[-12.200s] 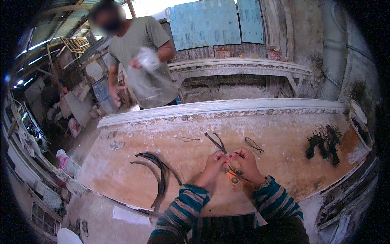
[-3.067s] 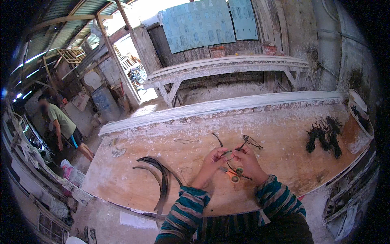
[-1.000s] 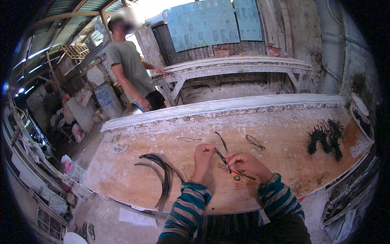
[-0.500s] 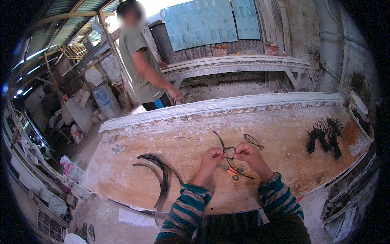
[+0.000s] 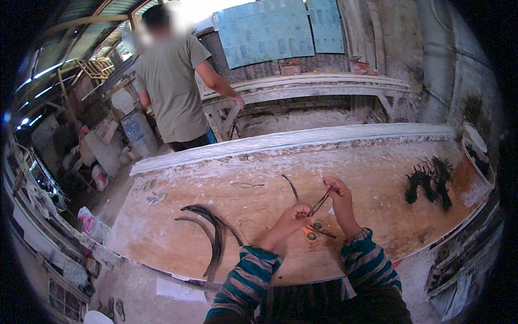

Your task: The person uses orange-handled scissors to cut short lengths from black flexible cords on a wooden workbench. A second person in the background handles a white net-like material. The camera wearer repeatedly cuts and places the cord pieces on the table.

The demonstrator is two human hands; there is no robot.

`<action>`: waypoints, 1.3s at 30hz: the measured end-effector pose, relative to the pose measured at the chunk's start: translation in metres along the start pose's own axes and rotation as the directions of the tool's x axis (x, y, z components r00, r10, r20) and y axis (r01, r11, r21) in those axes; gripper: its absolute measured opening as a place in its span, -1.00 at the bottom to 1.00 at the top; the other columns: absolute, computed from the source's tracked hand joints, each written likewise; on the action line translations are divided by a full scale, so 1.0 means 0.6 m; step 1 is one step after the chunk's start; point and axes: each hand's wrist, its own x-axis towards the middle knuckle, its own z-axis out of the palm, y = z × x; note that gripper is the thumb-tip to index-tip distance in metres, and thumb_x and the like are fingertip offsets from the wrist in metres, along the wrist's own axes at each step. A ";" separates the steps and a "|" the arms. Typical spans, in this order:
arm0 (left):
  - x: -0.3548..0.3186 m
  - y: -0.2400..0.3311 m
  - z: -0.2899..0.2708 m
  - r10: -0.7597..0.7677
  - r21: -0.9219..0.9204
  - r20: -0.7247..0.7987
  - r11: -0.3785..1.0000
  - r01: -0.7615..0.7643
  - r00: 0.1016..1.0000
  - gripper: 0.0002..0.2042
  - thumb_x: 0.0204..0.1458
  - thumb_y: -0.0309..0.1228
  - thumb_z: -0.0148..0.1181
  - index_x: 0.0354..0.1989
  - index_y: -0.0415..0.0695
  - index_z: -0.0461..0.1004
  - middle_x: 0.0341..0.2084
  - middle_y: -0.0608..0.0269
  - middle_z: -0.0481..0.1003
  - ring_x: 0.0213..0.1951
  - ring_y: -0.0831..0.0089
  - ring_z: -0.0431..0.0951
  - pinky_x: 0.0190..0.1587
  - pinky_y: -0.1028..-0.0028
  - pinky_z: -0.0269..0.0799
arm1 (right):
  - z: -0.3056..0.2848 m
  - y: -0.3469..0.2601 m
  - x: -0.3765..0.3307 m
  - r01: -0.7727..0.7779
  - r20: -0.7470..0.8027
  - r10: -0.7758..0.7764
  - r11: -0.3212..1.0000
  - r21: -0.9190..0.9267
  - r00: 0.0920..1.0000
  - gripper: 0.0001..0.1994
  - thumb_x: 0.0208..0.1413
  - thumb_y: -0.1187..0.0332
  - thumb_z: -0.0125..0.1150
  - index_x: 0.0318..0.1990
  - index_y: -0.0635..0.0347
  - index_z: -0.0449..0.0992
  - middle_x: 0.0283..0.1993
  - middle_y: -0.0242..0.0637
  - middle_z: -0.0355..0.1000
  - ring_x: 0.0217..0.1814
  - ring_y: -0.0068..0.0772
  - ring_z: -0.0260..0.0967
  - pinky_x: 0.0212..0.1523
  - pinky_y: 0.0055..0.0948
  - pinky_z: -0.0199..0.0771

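Closest in, striped sleeves (image 5: 249,278): I see teal and grey bands rising from the lower edge to both wrists.
Left hand (image 5: 291,222): low, beside the scissors, fingers curled on the near end of the dark strand (image 5: 320,203); their undersides are hidden from me.
Right hand (image 5: 342,204): farther out, thumb and fingertips pinching the strand's other end.
Dark strand: slanting between the two hands, over the table (image 5: 162,243). It seems doubled, but I can't be sure. With both hands on it, I judge this piece unfinished.
Orange-handled scissors (image 5: 310,234): on the table just below the left hand; I can't make out the blades. A short black strip (image 5: 326,234) lies beside the handles.
Curved black strips (image 5: 218,237): loose at left, in neither hand; I read them as unworked material.
Black bundles (image 5: 430,186): at right, near the bucket (image 5: 472,181); possibly finished pieces, though their make-up is too blurred to confirm.
Co-worker (image 5: 170,92): beyond the table, back turned, left hand partly hidden, near the whitened bench (image 5: 307,85).
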 end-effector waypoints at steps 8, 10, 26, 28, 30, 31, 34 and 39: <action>0.010 -0.004 -0.046 0.026 0.071 -0.567 0.997 0.018 0.823 -0.91 -0.11 -0.59 0.15 -0.46 -0.14 0.37 -0.55 0.46 0.34 -0.44 0.67 0.36 -0.37 0.66 0.24 | 0.002 -0.016 -0.016 0.141 0.197 -0.076 0.928 -0.344 0.978 -0.90 0.00 0.51 0.11 -0.32 0.28 0.49 -0.16 -0.36 0.29 -0.19 -0.58 0.26 -0.21 -0.57 0.29; 0.012 -0.004 -0.051 0.045 0.042 -0.637 0.999 -0.024 0.769 -0.94 -0.10 -0.55 0.14 -0.47 -0.12 0.39 -0.53 0.41 0.39 -0.41 0.64 0.36 -0.35 0.65 0.23 | 0.001 -0.021 -0.019 0.089 0.352 0.009 0.962 -0.259 0.936 -0.90 0.01 0.50 0.11 -0.32 0.30 0.49 -0.14 -0.35 0.28 -0.14 -0.55 0.27 -0.17 -0.54 0.31; 0.006 -0.024 -0.067 -0.069 -0.071 -0.554 0.997 0.036 0.830 -0.91 -0.12 -0.62 0.17 -0.43 -0.21 0.43 -0.48 0.30 0.46 -0.40 0.55 0.44 -0.28 0.60 0.34 | 0.020 -0.089 -0.049 -0.246 0.672 0.221 0.967 -0.058 0.707 -0.91 -0.05 0.48 0.18 -0.36 0.28 0.49 -0.33 -0.38 0.39 -0.26 -0.55 0.33 -0.19 -0.55 0.34; 0.007 -0.031 -0.063 -0.040 -0.023 -0.509 0.999 0.033 0.860 -0.92 -0.12 -0.58 0.20 -0.43 -0.20 0.44 -0.50 0.34 0.45 -0.40 0.58 0.41 -0.29 0.62 0.32 | 0.020 -0.085 -0.047 -0.235 0.602 0.217 0.971 -0.051 0.768 -0.94 -0.07 0.50 0.19 -0.41 0.25 0.46 -0.40 -0.41 0.39 -0.32 -0.58 0.34 -0.22 -0.57 0.33; 0.006 -0.035 -0.065 -0.030 -0.003 -0.431 0.999 0.032 0.902 -0.92 -0.11 -0.53 0.21 -0.44 -0.19 0.44 -0.51 0.39 0.43 -0.39 0.60 0.40 -0.29 0.63 0.30 | 0.023 -0.080 -0.042 -0.151 0.536 0.117 0.988 0.019 0.836 -0.93 -0.09 0.56 0.19 -0.46 0.23 0.42 -0.46 -0.44 0.39 -0.38 -0.63 0.32 -0.25 -0.61 0.29; 0.006 -0.029 -0.061 -0.037 -0.008 -0.373 0.999 0.037 0.927 -0.92 -0.10 -0.51 0.22 -0.45 -0.19 0.44 -0.51 0.41 0.42 -0.39 0.62 0.39 -0.29 0.63 0.30 | 0.021 -0.070 -0.038 -0.126 0.475 0.122 0.992 -0.022 0.871 -0.92 -0.10 0.57 0.18 -0.48 0.23 0.40 -0.45 -0.45 0.39 -0.38 -0.65 0.31 -0.27 -0.63 0.28; 0.000 -0.001 -0.035 -0.086 -0.026 -0.147 0.996 0.083 0.985 -0.90 -0.08 -0.46 0.21 -0.44 -0.18 0.44 -0.50 0.45 0.40 -0.38 0.65 0.37 -0.28 0.63 0.29 | 0.002 -0.018 -0.017 0.014 0.281 0.026 0.990 -0.140 0.959 -0.92 -0.10 0.59 0.16 -0.49 0.23 0.38 -0.43 -0.47 0.38 -0.39 -0.70 0.26 -0.32 -0.66 0.23; -0.004 0.006 -0.002 -0.147 -0.014 0.015 0.989 0.147 0.989 -0.92 -0.04 -0.45 0.18 -0.44 -0.16 0.41 -0.51 0.46 0.37 -0.38 0.67 0.36 -0.28 0.64 0.28 | 0.005 -0.027 -0.007 -0.035 0.051 0.039 0.996 -0.076 0.998 -0.91 -0.07 0.57 0.11 -0.36 0.26 0.46 -0.43 -0.46 0.33 -0.36 -0.70 0.22 -0.32 -0.67 0.20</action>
